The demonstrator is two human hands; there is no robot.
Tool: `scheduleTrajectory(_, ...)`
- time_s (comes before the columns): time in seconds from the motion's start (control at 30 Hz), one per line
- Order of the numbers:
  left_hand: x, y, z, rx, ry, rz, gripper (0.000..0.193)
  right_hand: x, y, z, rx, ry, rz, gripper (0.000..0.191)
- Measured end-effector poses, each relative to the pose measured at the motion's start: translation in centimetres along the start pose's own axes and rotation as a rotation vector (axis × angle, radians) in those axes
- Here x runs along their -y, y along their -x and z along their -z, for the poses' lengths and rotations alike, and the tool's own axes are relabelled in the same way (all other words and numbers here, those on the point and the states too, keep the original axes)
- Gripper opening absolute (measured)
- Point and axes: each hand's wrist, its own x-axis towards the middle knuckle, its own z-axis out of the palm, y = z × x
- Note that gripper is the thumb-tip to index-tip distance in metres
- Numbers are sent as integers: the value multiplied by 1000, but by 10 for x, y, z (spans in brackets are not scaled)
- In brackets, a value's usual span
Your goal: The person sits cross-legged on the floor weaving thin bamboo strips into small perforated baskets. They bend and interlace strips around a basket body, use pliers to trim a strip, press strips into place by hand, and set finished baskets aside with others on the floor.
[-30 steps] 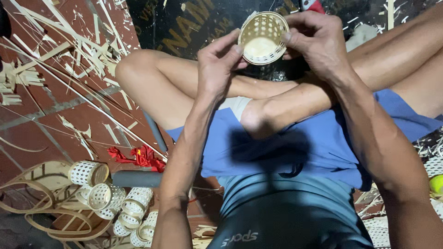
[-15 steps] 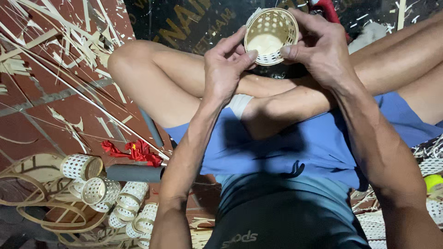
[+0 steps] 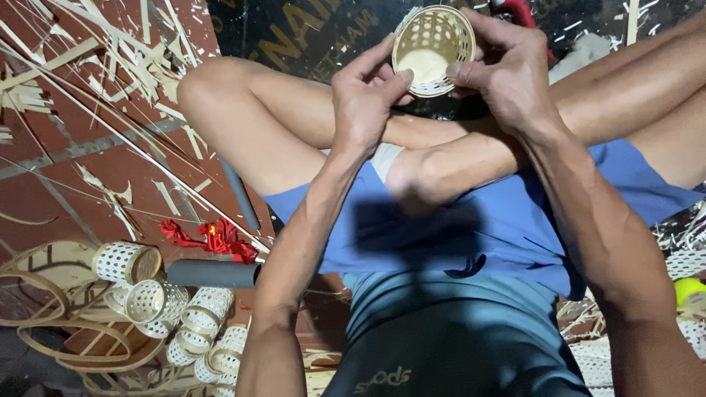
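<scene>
At the top of the frame, my left hand [image 3: 365,99] and right hand [image 3: 507,70] grip a small woven basket [image 3: 432,50] between them.

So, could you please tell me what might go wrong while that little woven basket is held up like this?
The small perforated basket is pinched only at its rim by the left hand and right hand, so it might slip or deform. Sharp bamboo strips litter the brick floor beside the bare legs.

Grey tube [image 3: 212,273] lying on brick floor [image 3: 66,125]. Red scrap [image 3: 209,237] sitting just above tube. Woven cups [image 3: 173,316] clustering left and below tube. Bamboo strips [image 3: 95,95] scattering well above tube.
</scene>
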Motion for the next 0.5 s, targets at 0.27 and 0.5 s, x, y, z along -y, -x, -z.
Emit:
scheduleTrajectory(0.27, 2, 6, -6, 89, 106, 1, 78, 8, 9, -6, 36, -105, 5, 64)
scheduleTrajectory(0.5, -9, 12, -13, 34, 58, 103, 79, 3, 10, -11, 5, -92, 1, 64)
